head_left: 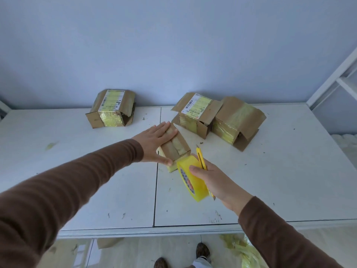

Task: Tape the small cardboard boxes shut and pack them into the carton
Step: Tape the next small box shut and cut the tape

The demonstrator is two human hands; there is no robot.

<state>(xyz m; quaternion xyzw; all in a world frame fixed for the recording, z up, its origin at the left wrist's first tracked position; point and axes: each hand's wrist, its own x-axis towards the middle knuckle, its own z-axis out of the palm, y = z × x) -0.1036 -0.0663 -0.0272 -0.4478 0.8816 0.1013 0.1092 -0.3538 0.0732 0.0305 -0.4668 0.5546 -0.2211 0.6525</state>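
The left hand (154, 141) lies flat, fingers straight, on the small cardboard box (174, 147); just beside it, the right hand (210, 176) grips a yellow tape roll (191, 180) and a yellow utility knife (201, 158).

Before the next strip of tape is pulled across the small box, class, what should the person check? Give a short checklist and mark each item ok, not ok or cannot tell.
1. Small box held steady: ok, the left hand lies flat on it.
2. Tape roll in hand: ok, the right hand grips it, close to the box's near end.
3. Utility knife ready: ok, it is in the same hand, beside the roll.
4. Knife blade retracted: cannot tell.
5. Top flaps closed: ok, they lie flat under tape strips.
6. Carton for packing within reach: cannot tell, no carton is in view on the table.
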